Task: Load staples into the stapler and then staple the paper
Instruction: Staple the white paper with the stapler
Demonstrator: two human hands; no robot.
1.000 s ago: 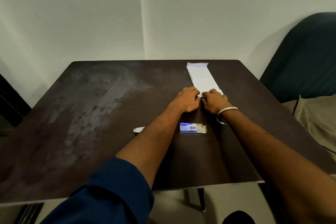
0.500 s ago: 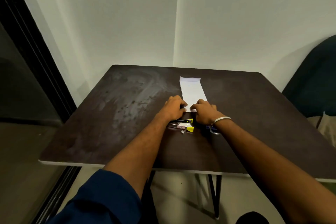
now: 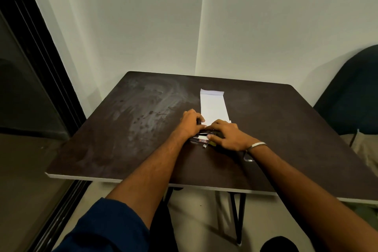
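Note:
A folded white paper strip (image 3: 213, 106) lies lengthwise on the dark table (image 3: 122, 139). My left hand (image 3: 191, 122) is curled on the strip's near left corner and holds it down. Just in front of the paper lies a black stapler (image 3: 199, 139) with a yellow end and a red label, its top arm apparently raised. My right hand (image 3: 229, 136) rests over the stapler's right part, thumb and fingertips closed on its upper arm. The hand hides the stapler's right end and the paper's near edge. I see no staple box.
The table's near edge (image 3: 143, 180) is pale, with black metal legs (image 3: 237, 217) below. A dark cushioned chair (image 3: 356, 92) stands at the right. A dark window frame (image 3: 41, 63) runs down the left. A steel bangle (image 3: 258, 145) is on my right wrist.
The view has swung left and pulled back. My right hand has slid from the paper's near edge down onto the stapler. The blue staple box has gone out of sight.

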